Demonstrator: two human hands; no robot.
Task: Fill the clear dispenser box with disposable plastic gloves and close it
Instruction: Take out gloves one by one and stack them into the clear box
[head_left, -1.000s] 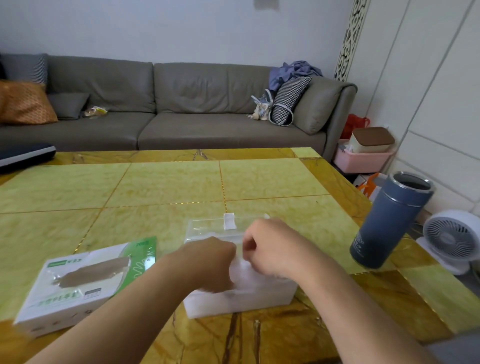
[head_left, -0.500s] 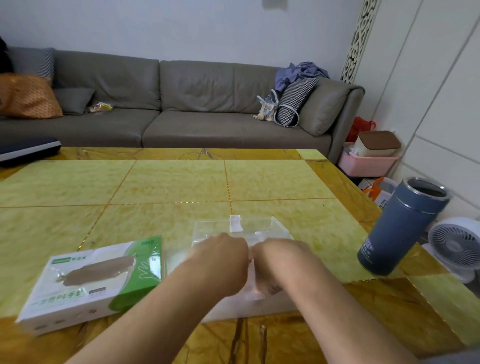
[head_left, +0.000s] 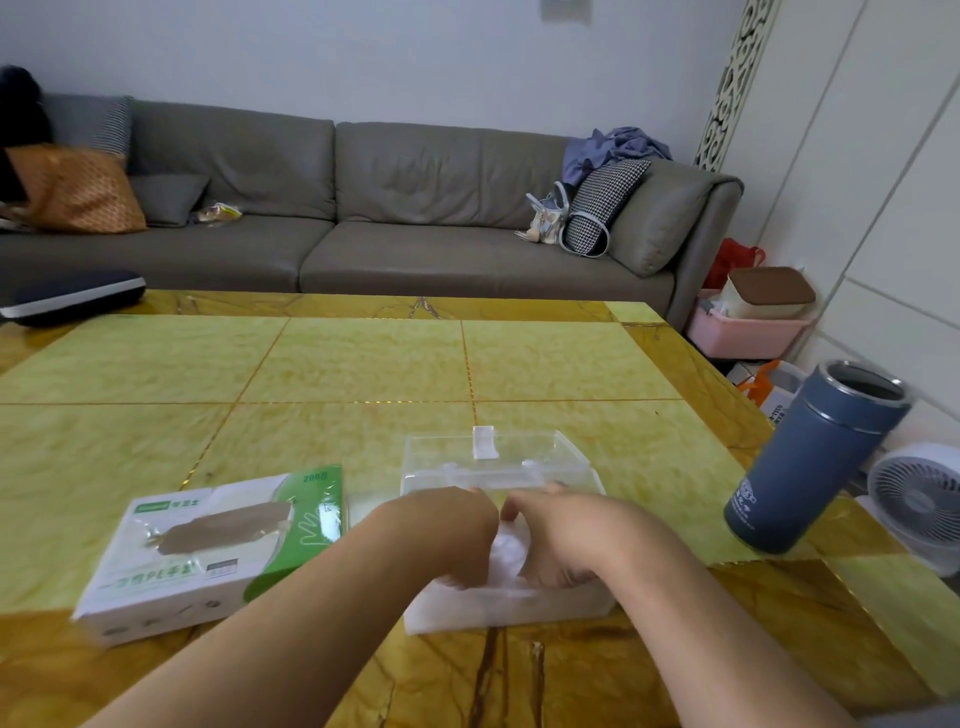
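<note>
The clear dispenser box (head_left: 569, 470) stands on the table in front of me, its lid tipped back with a white clasp on top. A whitish wad of plastic gloves (head_left: 506, 553) fills its near half. My left hand (head_left: 447, 530) and my right hand (head_left: 566, 530) are both down inside the box, close together, on the gloves. Their fingers point away from me and are mostly hidden, so the grip does not show. To the left lies the white and green cardboard glove carton (head_left: 208, 545), its top slot torn open.
A tall blue-grey tumbler (head_left: 815, 457) without a lid stands near the table's right edge. A white fan (head_left: 919, 499) sits on the floor beyond it. A dark flat case (head_left: 72, 299) lies at the far left corner. A grey sofa runs behind the table.
Both hands have come closer together and sunk lower into the box onto the gloves. The view has shifted slightly, so the box sits more to the right.
</note>
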